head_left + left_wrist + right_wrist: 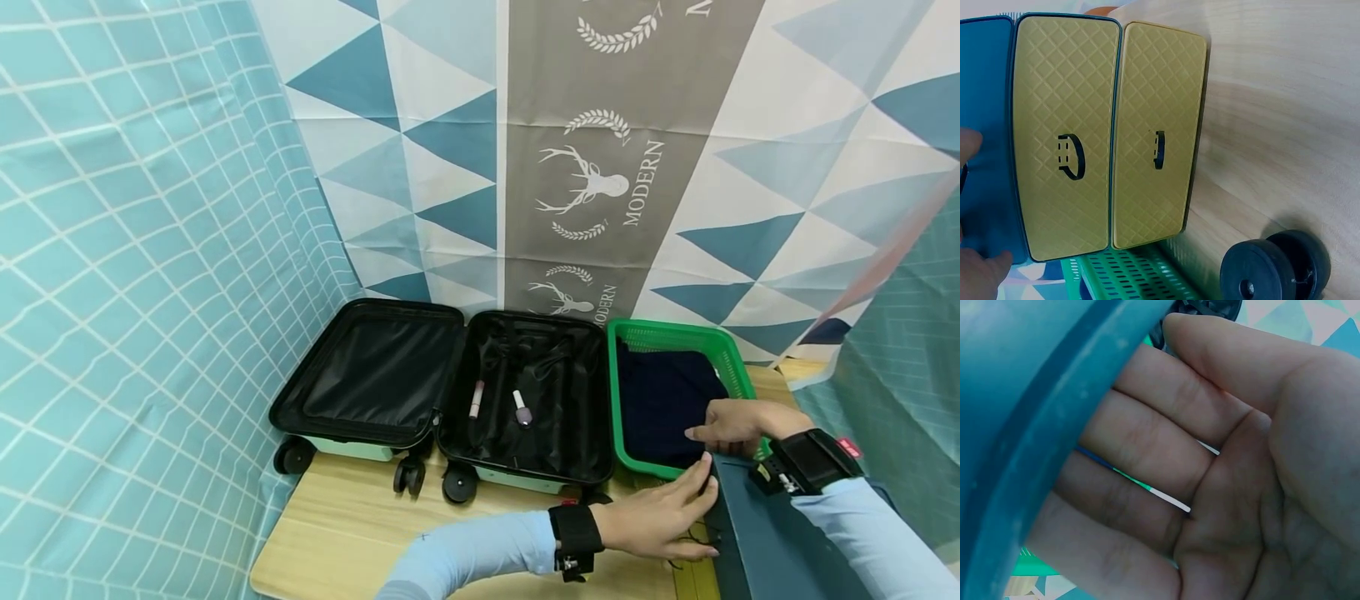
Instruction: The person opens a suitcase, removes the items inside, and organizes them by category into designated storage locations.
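Note:
A dark blue drawer cabinet with yellow quilted drawer fronts stands at the lower right. In the left wrist view, yellow drawers with black handles show beside its blue front section. My left hand rests spread fingers on the blue front, near a black handle; part of this contact is cut off by the left wrist view's edge. At the cabinet's far end is my right hand. In the right wrist view its fingers reach behind the blue edge, fingertips hidden, with the thumb apart from it.
A green basket with dark folded cloth stands just beyond the cabinet. Left of it lies an open black-lined suitcase holding a lip gloss tube and a nail polish bottle. Its wheels stand on the wooden table.

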Demonstrator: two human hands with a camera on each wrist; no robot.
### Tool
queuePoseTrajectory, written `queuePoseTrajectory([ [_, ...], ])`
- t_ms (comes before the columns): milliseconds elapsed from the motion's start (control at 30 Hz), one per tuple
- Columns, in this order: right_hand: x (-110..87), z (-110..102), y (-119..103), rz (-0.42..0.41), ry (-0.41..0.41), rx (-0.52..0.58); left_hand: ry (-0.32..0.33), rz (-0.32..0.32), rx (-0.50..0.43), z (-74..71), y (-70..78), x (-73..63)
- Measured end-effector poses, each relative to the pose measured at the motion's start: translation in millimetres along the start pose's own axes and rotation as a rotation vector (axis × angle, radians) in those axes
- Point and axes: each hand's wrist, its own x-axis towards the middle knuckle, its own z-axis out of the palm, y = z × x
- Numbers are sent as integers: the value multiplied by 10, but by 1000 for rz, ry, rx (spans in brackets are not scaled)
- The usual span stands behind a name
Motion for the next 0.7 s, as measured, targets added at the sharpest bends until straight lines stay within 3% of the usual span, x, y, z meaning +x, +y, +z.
queuePoseTrajectory([
  [133,-6,-4,22,-4,-4,-7,-35,-7,123,-1,12,20],
  [200,-19,-8,35,-1,-9,-3,-54,-23,137,24,15,-4],
  [367,-34,-9,75,-3,-26,20,-90,-74,3,197,-5,-178],
  [500,-34,-2,88,-4,-34,2,-117,-46,-97,362,-27,-325],
  [700,-40,-7,77,4,-48,4,-179,43,-39,486,-15,-364],
])
